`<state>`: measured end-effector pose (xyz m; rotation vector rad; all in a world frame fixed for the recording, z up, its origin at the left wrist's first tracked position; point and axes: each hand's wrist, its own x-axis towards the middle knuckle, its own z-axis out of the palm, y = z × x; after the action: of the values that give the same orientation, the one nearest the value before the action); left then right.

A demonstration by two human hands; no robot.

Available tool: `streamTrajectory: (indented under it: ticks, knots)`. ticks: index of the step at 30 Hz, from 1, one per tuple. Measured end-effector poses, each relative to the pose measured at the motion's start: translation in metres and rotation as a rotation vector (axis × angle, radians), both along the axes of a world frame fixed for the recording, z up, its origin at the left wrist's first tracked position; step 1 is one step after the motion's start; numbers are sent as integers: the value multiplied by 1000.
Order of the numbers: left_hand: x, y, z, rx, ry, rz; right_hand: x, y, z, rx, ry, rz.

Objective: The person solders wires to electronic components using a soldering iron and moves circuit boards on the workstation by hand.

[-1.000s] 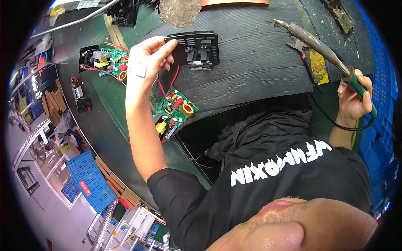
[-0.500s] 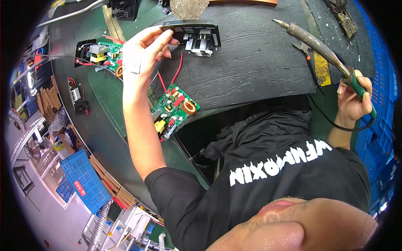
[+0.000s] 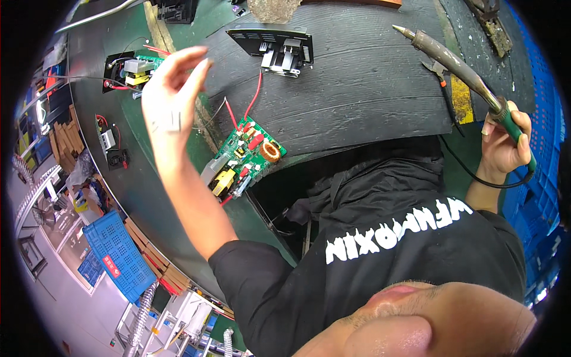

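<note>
My left hand is empty, its fingers apart, raised to the left of a black slotted panel that stands on the black mat. White and metal socket parts jut from the panel's near side. In my right hand is a soldering iron, gripped by its green handle, its tip pointing to the upper left above the mat. Below the panel lies a green circuit board with a copper coil, yellow and red components, and red wires rising from its far edge.
Another wired circuit board lies left of my left hand, and a small fan unit sits nearer. Pliers rest on the black mat beneath the iron. Blue crates stand at the right.
My left hand has let go of the black panel and moved left, away from it. The panel stays standing on the mat. My right hand keeps the soldering iron nearly still.
</note>
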<state>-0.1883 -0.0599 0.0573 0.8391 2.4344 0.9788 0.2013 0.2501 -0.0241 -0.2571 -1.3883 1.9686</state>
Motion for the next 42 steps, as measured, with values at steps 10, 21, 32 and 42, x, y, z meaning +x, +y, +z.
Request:
streamTrajectory:
  ticks: [10, 21, 32, 42]
  knots:
    - [17, -72, 3, -510, 699, -562, -12, -1, 3, 11, 4, 47]
    - [70, -22, 16, 202, 604, -299, -16, -15, 9, 51, -2, 55]
    - [80, 24, -21, 208, 745, -485, -15, -26, 7, -17, -14, 122]
    - [63, 26, -35, 252, 553, -531, -22, -29, 9, -23, -37, 137]
